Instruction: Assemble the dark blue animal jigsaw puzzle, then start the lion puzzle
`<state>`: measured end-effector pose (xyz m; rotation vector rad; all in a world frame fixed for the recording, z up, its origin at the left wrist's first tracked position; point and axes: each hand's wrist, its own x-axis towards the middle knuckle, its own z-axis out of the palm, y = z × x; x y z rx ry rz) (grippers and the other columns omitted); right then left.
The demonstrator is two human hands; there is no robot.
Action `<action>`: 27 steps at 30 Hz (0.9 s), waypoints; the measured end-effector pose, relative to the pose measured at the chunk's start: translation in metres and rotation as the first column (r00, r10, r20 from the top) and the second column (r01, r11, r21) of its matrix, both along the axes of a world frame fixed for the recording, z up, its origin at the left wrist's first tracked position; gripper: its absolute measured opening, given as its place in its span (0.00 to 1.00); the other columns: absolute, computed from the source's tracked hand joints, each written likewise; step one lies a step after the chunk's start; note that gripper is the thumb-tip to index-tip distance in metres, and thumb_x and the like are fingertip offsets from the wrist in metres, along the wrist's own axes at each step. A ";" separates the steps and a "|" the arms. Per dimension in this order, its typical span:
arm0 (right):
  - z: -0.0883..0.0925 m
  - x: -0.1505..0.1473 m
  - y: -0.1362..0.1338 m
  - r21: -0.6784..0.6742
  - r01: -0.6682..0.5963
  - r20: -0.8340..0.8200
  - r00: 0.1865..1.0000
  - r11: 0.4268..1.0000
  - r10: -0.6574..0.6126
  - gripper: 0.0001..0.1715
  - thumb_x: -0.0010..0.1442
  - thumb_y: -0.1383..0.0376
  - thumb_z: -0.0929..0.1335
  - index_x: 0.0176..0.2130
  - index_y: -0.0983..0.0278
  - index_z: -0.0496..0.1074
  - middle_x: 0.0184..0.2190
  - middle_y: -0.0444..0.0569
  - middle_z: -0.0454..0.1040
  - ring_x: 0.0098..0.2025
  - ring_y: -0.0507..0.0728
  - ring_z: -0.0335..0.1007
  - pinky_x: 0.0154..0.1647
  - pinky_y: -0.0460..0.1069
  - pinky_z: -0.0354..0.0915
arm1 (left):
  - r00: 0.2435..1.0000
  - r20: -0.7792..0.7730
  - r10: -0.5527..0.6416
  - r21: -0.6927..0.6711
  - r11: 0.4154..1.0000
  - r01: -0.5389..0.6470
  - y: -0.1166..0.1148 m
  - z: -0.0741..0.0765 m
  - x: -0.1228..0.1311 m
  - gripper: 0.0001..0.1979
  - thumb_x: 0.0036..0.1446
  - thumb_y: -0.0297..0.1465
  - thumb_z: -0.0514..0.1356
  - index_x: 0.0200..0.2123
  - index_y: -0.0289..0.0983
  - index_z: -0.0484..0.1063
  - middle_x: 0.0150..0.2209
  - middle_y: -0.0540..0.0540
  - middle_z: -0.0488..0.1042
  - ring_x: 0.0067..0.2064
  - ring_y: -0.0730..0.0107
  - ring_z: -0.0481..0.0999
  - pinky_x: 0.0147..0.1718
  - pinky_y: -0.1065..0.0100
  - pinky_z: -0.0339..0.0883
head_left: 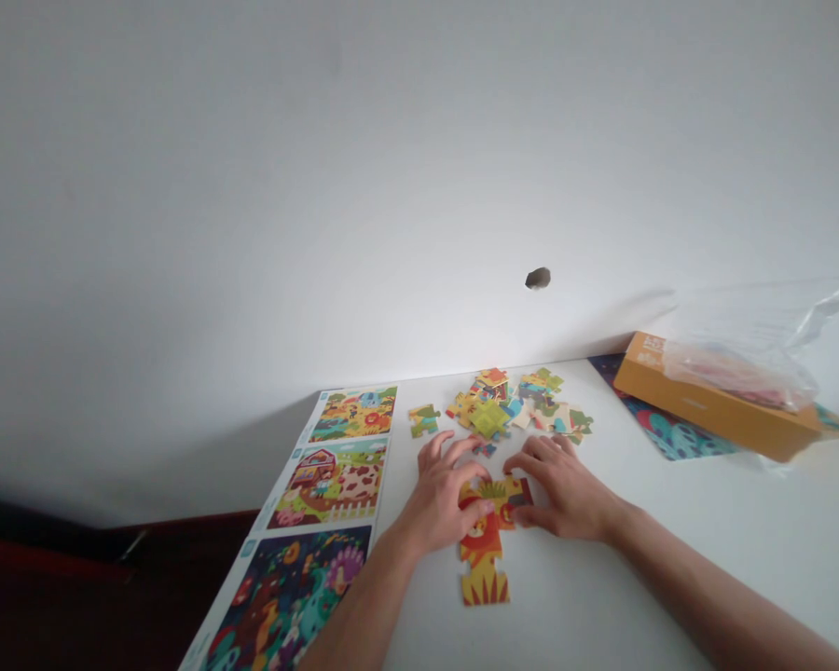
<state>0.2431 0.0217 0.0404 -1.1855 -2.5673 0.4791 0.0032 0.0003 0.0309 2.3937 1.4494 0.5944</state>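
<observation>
Several joined jigsaw puzzle pieces [485, 550] lie flat on the white table, with a lion's face and yellow-orange grass on them. My left hand [440, 499] rests at their left side, thumb and index finger around the lion piece, other fingers curved and apart. On the right side, my right hand [563, 489] pinches a puzzle piece [516, 494] with a dark red edge between thumb and fingers, against the joined ones. My fingers cover part of the upper pieces, so I cannot tell whether that piece is fully seated.
Behind my hands is a pile of loose puzzle pieces [488, 415], with a single piece [424, 420] to its left. A picture sheet [383, 475] with three scenes lies along the left table edge. At right, an orange box [713, 405] holds up a clear plastic bag [755, 368].
</observation>
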 end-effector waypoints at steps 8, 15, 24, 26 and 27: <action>-0.004 0.001 0.001 0.006 -0.028 -0.019 0.999 1.000 0.028 0.34 0.49 0.40 0.72 0.48 0.56 0.71 0.42 0.50 0.69 0.46 0.63 0.66 0.54 0.60 0.52 | 1.000 0.016 -0.015 -0.001 1.000 0.015 0.000 0.000 0.000 0.12 0.50 0.33 0.69 0.39 0.46 0.76 0.63 0.53 0.64 0.66 0.47 0.50 0.65 0.46 0.46; -0.003 0.001 0.000 0.026 -0.022 -0.013 1.000 0.999 0.023 0.34 0.51 0.38 0.70 0.48 0.55 0.72 0.40 0.50 0.69 0.45 0.63 0.66 0.52 0.60 0.55 | 1.000 0.005 -0.019 0.005 1.000 0.019 -0.001 -0.001 0.000 0.12 0.50 0.33 0.68 0.40 0.45 0.75 0.63 0.52 0.64 0.67 0.46 0.50 0.65 0.45 0.45; -0.017 0.006 0.022 0.258 0.170 -0.099 0.984 0.951 -0.149 0.24 0.64 0.50 0.65 0.56 0.56 0.69 0.56 0.55 0.69 0.58 0.67 0.61 0.56 0.63 0.57 | 0.993 -0.096 -0.063 -0.005 0.998 0.063 -0.001 0.002 0.002 0.24 0.55 0.37 0.64 0.56 0.48 0.70 0.64 0.48 0.64 0.67 0.45 0.51 0.63 0.41 0.46; -0.025 0.005 0.028 0.285 0.242 -0.064 0.970 0.928 -0.233 0.26 0.64 0.52 0.65 0.58 0.56 0.68 0.59 0.55 0.68 0.60 0.68 0.59 0.58 0.66 0.57 | 0.992 -0.116 -0.041 -0.002 0.999 0.041 0.000 0.000 0.003 0.24 0.57 0.40 0.63 0.57 0.48 0.69 0.64 0.48 0.64 0.67 0.44 0.52 0.63 0.40 0.47; -0.028 0.005 0.030 0.285 0.255 -0.037 0.966 0.924 -0.255 0.26 0.63 0.52 0.65 0.59 0.56 0.68 0.60 0.55 0.67 0.62 0.69 0.58 0.59 0.67 0.56 | 0.992 -0.123 -0.023 0.006 1.000 0.024 0.001 -0.001 0.004 0.24 0.58 0.42 0.62 0.57 0.48 0.69 0.65 0.49 0.63 0.67 0.44 0.52 0.63 0.40 0.47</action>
